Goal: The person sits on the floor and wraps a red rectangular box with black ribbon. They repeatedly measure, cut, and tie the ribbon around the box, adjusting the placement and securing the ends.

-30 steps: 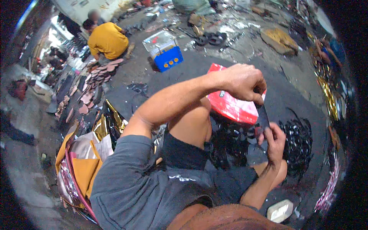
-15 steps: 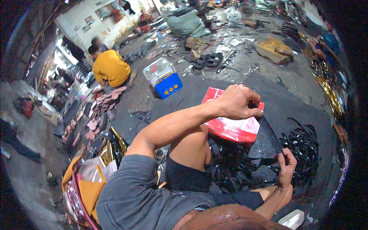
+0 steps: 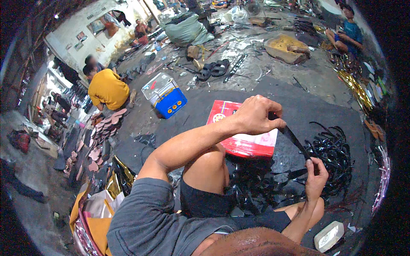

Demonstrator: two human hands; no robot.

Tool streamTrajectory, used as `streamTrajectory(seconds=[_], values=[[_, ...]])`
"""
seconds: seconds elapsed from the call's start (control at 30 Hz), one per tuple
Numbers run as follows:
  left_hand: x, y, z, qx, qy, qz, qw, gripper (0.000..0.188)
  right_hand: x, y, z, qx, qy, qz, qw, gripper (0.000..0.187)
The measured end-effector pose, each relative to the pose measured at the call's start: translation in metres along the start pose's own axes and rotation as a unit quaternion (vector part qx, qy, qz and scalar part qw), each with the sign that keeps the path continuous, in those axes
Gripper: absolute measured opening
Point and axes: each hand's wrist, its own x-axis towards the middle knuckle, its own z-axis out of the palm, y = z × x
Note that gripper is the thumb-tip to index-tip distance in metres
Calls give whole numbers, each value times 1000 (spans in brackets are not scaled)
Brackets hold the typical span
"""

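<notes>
A person in a yellow shirt (image 3: 107, 88) sits far left, near a blue box (image 3: 167, 97). The left hand (image 3: 256, 115) pinches the upper end of a black strap (image 3: 294, 138) over a red box (image 3: 244, 136); the right hand (image 3: 315, 177) grips its lower end. Judging by the big pile of black straps (image 3: 333, 158) beside it, much remains

Open dark mat (image 3: 299, 106) is being left free beyond the red box (image 3: 245, 143). Passage to the right is being blocked by the pile of black straps (image 3: 335, 158); the near side is being closed off by the bent knee (image 3: 207, 168).
</notes>
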Motion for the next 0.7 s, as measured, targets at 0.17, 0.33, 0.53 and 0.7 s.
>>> streamTrajectory(seconds=[0.17,0.33,0.53,0.7], values=[[4,-10,7,6,-24,-11,1000,33,6,-50,1,52,33,-49,997,31],[2,-2,5,-1,-43,8,999,30,-8,-169,-26,51,21,-295,954,19],[-4,-4,3,0,-61,4,998,30,-1,-183,7,21,2,-242,970,6],[-4,4,1,15,-146,25,989,28,18,-95,55,-16,-106,-99,989,36]])
